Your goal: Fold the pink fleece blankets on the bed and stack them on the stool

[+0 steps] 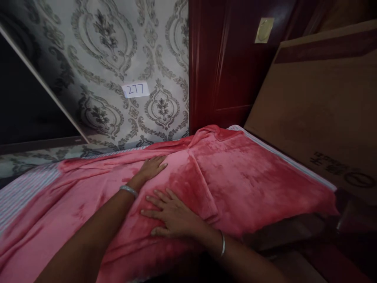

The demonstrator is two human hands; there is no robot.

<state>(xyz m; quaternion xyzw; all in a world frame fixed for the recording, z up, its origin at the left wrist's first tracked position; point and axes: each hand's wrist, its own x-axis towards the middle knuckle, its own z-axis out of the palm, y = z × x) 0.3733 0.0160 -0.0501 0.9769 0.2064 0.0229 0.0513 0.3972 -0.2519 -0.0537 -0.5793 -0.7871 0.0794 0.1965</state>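
Note:
A plush pink-red blanket (235, 177) lies spread over a surface, with one part folded over near the middle. My left hand (151, 167) rests flat on the blanket, fingers stretched toward the wall. Closer to me, my right hand (173, 216) presses on the folded part, its fingers spread and pointing left. Each wrist wears a silver bangle. Neither hand grips anything. Creases run through the blanket on the left, and its far edge is bunched up.
Striped cloth (29, 192) shows beneath the blanket at the left. A large cardboard box (321, 102) leans at the right, beside a dark red panel (220, 59). On the patterned wall is a paper label (136, 90) reading 277. A dark screen (29, 94) stands at the left.

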